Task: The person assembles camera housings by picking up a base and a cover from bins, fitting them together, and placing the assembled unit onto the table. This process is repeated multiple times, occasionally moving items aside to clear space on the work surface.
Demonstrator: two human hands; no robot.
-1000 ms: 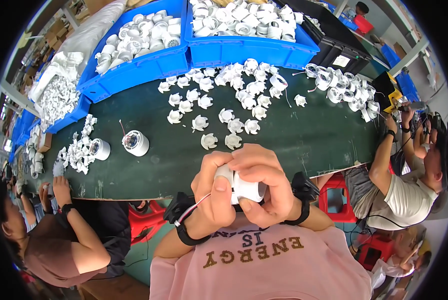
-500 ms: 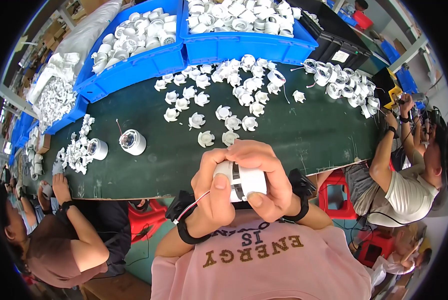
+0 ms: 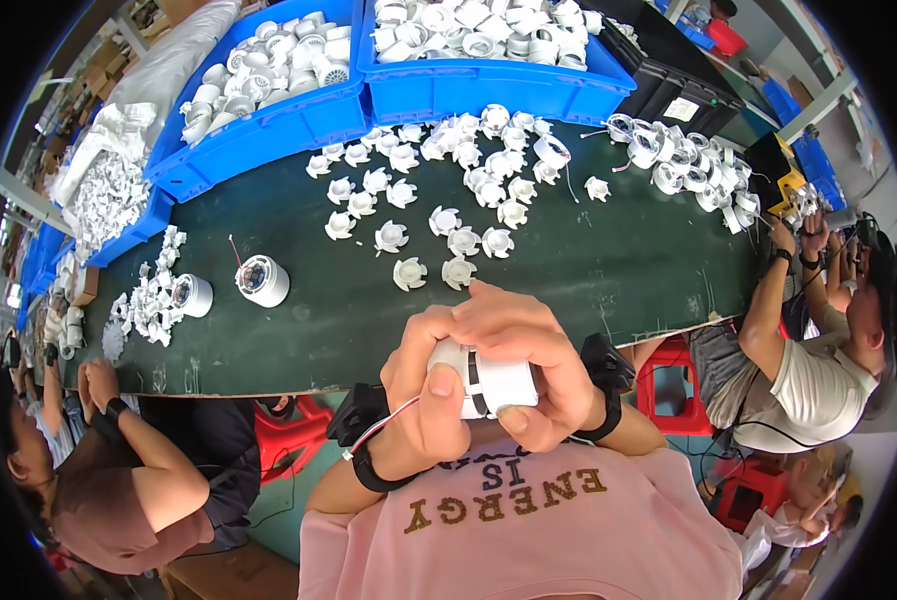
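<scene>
Between my two hands, close to my chest, is a white cylindrical plastic housing [image 3: 505, 386] lying on its side. A seam with dark gaps runs around it. My left hand [image 3: 420, 385] is closed around its left part, thumb pressed on the near side. Around the right part my right hand [image 3: 550, 372] is closed, its thumb near the lower edge. Thin wires [image 3: 380, 428] come out by my left hand and end in a small white plug. My fingers hide the far side of the housing.
White finned rings [image 3: 463, 241] are scattered on the green table [image 3: 348, 330]. Two white cylinders [image 3: 263, 281] stand left, beside small white parts [image 3: 153, 310]. Blue bins [image 3: 498, 88] line the back. Wired rings [image 3: 683, 160] are piled right. Co-workers sit on both sides.
My hands and the housing have dropped slightly, and the housing has turned a little. The wires' plug has shifted lower left. The left co-worker's hands have moved.
</scene>
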